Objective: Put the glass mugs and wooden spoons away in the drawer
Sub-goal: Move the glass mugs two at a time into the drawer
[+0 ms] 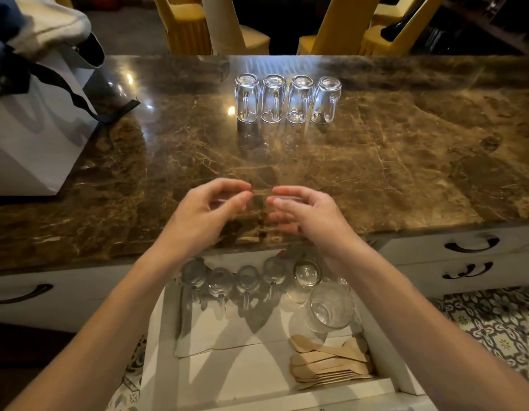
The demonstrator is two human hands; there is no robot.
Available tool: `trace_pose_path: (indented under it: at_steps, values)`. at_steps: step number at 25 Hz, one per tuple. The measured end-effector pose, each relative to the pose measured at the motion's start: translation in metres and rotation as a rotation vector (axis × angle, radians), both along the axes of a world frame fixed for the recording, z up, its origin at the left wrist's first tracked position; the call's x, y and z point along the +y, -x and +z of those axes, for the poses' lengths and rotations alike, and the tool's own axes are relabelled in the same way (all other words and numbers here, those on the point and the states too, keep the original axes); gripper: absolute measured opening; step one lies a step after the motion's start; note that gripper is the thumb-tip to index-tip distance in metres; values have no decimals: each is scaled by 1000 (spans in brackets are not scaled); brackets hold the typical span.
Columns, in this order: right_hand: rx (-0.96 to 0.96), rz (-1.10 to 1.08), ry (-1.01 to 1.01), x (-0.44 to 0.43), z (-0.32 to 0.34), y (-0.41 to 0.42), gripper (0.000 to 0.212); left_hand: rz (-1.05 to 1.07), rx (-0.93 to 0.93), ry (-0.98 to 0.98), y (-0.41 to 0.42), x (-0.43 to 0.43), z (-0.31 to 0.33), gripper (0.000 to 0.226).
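1. Grip: left hand and right hand hover empty, fingers curled, over the table.
2. Four glass mugs stand inverted farther back; wooden spoons lie in the drawer.
3. Risk: grabbing two packed mugs together could knock their neighbours over.

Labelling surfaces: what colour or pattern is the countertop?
Dark brown marble countertop with lighter tan veining, glossy; head view.

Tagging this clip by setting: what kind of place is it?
Probably a restaurant or cafe service counter. A long marble counter faces yellow-covered dining chairs, identical glass mugs stand upside down in a row, and the open drawer stocks more mugs and wooden spoons.
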State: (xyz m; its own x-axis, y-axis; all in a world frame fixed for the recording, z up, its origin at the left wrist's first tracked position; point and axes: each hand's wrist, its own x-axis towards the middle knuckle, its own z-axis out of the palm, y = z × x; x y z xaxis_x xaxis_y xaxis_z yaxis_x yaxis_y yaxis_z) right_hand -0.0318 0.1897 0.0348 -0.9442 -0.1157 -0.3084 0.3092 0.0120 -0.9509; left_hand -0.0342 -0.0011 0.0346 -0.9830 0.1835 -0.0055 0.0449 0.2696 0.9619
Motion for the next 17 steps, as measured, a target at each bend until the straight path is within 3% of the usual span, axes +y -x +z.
trace_pose_path:
  at_steps: [8, 17]
  values:
    - [80, -187, 29, -2, 13, 91, 15, 192, 60, -142, 74, 18, 23, 15]
    - [139, -157, -260, 3, 20, 160, 48, 335, 22, -99, 159, 20, 7, 28]
